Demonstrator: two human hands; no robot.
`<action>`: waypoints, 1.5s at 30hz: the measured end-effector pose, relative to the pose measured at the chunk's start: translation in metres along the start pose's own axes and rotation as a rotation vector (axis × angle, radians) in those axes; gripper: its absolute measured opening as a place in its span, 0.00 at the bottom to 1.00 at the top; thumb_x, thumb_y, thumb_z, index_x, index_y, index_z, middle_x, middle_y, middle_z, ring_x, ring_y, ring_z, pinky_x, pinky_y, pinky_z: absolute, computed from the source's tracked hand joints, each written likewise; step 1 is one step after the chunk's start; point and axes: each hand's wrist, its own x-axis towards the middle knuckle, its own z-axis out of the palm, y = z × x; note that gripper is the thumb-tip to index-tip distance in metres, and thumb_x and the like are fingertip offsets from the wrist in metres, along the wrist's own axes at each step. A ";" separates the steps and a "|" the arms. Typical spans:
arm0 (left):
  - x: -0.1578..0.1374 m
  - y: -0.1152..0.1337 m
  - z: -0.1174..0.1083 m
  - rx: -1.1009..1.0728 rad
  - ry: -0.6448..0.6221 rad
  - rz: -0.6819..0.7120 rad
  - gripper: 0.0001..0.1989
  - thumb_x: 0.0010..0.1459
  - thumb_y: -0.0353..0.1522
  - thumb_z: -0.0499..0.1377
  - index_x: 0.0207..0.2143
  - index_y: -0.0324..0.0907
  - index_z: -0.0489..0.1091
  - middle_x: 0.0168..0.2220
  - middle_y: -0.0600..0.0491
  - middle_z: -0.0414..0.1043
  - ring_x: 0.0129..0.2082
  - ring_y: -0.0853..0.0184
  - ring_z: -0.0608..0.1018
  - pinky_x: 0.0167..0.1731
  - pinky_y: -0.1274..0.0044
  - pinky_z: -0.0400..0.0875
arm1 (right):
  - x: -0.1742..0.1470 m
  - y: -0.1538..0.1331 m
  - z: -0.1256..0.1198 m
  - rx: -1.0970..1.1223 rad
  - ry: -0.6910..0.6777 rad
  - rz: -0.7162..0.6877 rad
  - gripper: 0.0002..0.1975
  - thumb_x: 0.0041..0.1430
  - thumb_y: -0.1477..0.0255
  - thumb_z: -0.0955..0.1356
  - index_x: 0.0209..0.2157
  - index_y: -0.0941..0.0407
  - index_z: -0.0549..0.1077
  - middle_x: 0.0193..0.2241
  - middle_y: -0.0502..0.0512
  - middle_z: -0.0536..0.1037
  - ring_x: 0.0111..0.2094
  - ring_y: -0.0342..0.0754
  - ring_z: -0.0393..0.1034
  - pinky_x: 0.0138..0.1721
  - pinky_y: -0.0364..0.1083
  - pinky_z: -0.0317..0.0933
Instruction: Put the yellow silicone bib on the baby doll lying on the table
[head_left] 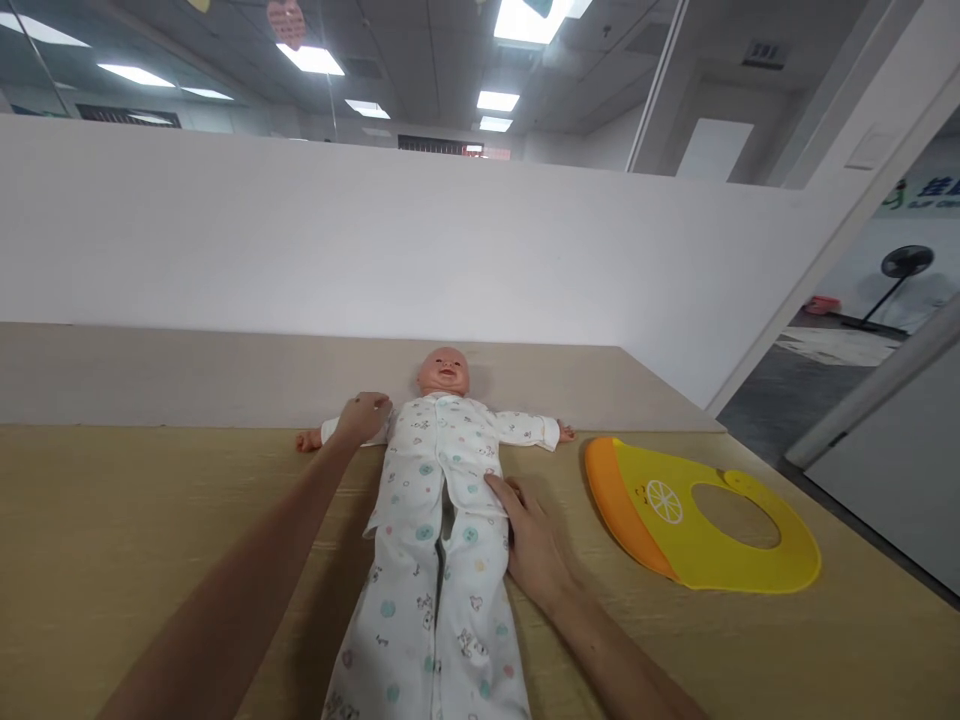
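A baby doll [444, 372] lies on its back, its arms spread out sideways. It wears a white printed pajama top [427, 450] and matching pants [405, 600]. At the doll's arm on the left side of the picture, my left hand [365, 415] is closed over the sleeve, fingers curled near the shoulder. My right hand [534, 545] rests beside the hip with its fingers stretched out, the tips touching the lower side of the top. Its fingers look partly spread, with nothing gripped in them.
A yellow silicone bib [712, 560] with an orange pocket lies right of the doll on the wooden table [150, 560]. Behind the doll's head run a beige raised strip [187, 375] and a white wall [300, 240]. A black fan [906, 262] stands beyond the doorway.
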 end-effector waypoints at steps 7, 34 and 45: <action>0.044 -0.008 0.014 -0.011 -0.210 0.019 0.13 0.49 0.37 0.57 0.20 0.37 0.72 0.18 0.55 0.67 0.23 0.69 0.71 0.24 0.81 0.61 | 0.004 0.001 0.002 0.013 -0.043 0.035 0.31 0.54 0.75 0.59 0.59 0.42 0.54 0.56 0.49 0.56 0.53 0.42 0.59 0.53 0.43 0.60; 0.016 -0.001 0.042 0.285 0.286 0.022 0.19 0.60 0.40 0.49 0.46 0.35 0.63 0.42 0.40 0.69 0.46 0.52 0.69 0.42 0.67 0.61 | 0.006 -0.006 0.003 0.095 0.008 0.034 0.21 0.51 0.80 0.56 0.45 0.52 0.67 0.49 0.48 0.63 0.44 0.37 0.61 0.45 0.37 0.57; -0.061 -0.014 0.028 -0.087 0.377 0.073 0.13 0.56 0.36 0.47 0.38 0.39 0.65 0.35 0.47 0.69 0.37 0.62 0.71 0.43 0.69 0.65 | 0.005 -0.013 0.001 0.069 0.015 0.127 0.25 0.51 0.79 0.57 0.53 0.55 0.62 0.49 0.54 0.63 0.45 0.40 0.60 0.45 0.38 0.57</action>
